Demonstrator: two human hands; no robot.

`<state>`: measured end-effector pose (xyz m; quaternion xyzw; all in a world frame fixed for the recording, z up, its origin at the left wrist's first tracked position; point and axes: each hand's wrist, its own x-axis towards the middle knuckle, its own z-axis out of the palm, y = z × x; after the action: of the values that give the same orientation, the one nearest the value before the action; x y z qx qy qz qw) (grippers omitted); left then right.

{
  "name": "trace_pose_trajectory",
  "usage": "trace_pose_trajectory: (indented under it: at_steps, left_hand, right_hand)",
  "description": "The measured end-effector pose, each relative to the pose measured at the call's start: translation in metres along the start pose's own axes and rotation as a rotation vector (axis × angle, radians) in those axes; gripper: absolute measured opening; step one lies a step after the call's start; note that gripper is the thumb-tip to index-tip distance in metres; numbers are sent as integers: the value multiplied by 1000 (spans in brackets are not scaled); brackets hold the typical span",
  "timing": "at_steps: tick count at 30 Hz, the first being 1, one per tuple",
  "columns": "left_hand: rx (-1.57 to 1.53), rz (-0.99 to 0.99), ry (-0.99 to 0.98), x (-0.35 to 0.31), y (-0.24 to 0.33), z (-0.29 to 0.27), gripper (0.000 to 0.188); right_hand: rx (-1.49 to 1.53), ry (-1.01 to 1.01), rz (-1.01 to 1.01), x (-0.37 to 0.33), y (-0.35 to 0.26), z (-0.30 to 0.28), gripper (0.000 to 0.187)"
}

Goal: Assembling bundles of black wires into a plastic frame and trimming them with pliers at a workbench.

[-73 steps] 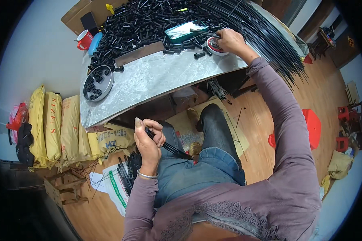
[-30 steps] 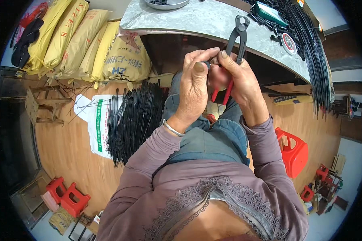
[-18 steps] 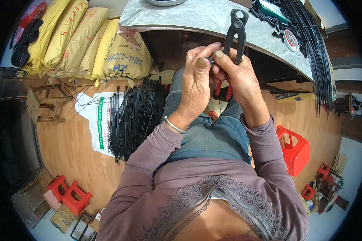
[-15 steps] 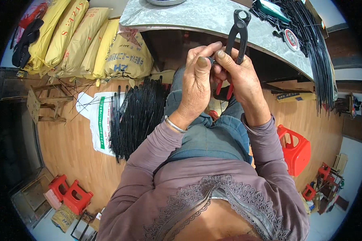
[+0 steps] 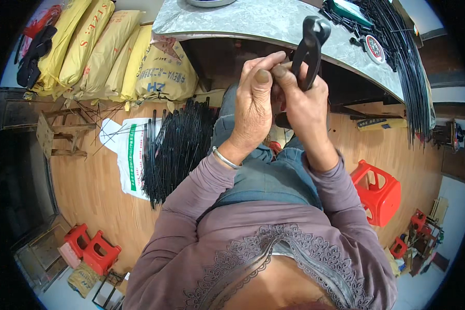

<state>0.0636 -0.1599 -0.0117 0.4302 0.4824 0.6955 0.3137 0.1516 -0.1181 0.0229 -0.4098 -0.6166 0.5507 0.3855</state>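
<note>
My right hand is closed around a pair of end-cutting pincers. Their dark metal jaws point up past my fingers, over the front edge of the table. Beside it my left hand, with a bangle at the wrist, has thumb and fingers pressed together. The fingertips of both hands meet above my lap. Anything pinched between them is hidden or too small to make out. A dark handle end shows beneath my right palm.
A grey marble-patterned table stands ahead, bearing black rods, a round tin and small black parts. Left, a bundle of black rods lies on a white sack. Yellow sacks stand behind. A red stool is at right.
My right hand has rolled, turning the pincers so their jaws show more edge-on. The red handles have gone out of sight. My left hand has barely moved.
</note>
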Motion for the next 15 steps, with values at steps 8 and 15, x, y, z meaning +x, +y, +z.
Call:
trace_pose_trajectory:
  at_steps: [8, 15]
  left_hand:
    - [-195, -236, 61, 8, 4, -13, 60]
    - [-431, -368, 35, 19, 7, -20, 74]
  right_hand:
    - [-141, -289, -53, -21, -10, -15, 28]
    - [74, -808, 433, -13, -40, -68, 53]
